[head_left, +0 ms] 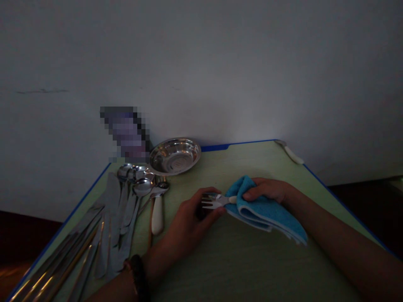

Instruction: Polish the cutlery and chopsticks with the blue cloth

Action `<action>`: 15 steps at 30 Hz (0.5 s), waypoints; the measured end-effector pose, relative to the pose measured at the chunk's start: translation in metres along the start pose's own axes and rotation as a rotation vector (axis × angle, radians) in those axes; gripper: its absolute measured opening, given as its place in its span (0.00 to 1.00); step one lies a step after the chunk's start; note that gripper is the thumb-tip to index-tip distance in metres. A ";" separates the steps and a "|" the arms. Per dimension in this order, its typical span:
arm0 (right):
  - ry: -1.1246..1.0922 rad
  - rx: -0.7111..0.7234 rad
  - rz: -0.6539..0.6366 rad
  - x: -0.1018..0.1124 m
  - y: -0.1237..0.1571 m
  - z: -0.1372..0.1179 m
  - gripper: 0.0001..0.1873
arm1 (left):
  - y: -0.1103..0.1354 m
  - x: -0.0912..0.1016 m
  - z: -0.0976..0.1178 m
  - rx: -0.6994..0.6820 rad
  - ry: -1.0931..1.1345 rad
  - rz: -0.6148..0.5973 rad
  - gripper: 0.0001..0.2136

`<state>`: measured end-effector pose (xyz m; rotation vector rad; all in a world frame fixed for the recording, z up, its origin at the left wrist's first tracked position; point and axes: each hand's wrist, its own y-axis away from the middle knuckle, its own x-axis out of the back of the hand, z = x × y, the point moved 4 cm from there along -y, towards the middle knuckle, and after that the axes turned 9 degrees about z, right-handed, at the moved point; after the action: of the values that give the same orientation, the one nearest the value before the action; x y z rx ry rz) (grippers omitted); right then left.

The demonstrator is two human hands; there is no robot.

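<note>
My left hand (189, 222) pinches the tines of a small fork (211, 201) with a white handle, low over the pale green table (239, 260). My right hand (269, 189) grips a folded blue cloth (267, 212) wrapped round the fork's handle. The cloth's loose end rests on the table toward the right.
Several spoons and knives (126, 201) lie in a row at the left, one with a white handle (157, 218). A steel dish (175, 156) stands at the back by the wall, next to a blurred upright object (127, 134). The table has a blue rim (217, 147).
</note>
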<state>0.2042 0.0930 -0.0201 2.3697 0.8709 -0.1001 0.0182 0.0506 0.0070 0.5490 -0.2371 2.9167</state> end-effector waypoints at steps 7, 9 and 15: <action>0.146 0.131 0.023 -0.010 -0.002 -0.008 0.18 | -0.001 0.001 0.000 -0.022 0.021 0.053 0.11; 0.285 0.236 0.014 -0.017 -0.003 -0.013 0.16 | -0.002 0.002 0.000 -0.018 0.023 0.073 0.10; 0.667 0.577 0.180 -0.043 -0.002 -0.019 0.13 | -0.007 0.011 0.003 -0.026 -0.037 0.162 0.09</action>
<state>0.1670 0.0805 0.0057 3.0796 1.0109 0.6257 0.0105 0.0586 0.0144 0.6067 -0.3384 3.0568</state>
